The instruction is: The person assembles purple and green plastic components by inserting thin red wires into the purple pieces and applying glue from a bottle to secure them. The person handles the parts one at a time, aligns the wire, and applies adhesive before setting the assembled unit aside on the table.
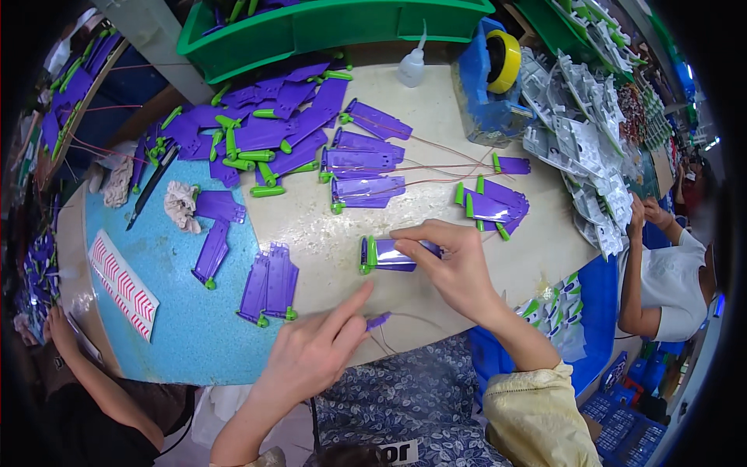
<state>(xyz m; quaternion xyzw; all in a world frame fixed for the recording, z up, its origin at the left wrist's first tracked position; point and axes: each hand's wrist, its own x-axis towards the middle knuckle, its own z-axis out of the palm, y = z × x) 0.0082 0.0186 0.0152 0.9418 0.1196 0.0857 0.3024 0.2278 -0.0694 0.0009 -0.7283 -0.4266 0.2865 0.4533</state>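
My right hand pinches a purple panel with a glossy face and a bright green end piece, low over the table. To its left my left hand has its index finger stretched toward the panel's green end and its thumb spread from it. A small purple piece with thin wires shows beside the left thumb; whether it is held or only touched is hidden. Beyond the hands lie several wired purple panels with green ends. More glossy purple panels overlap to the right.
Purple panels and green parts pile up below a green bin. A blue tape dispenser, a white squeeze bottle, stacked grey parts and a blue crate surround the table. A sticker sheet lies left. Co-workers' arms show at both sides.
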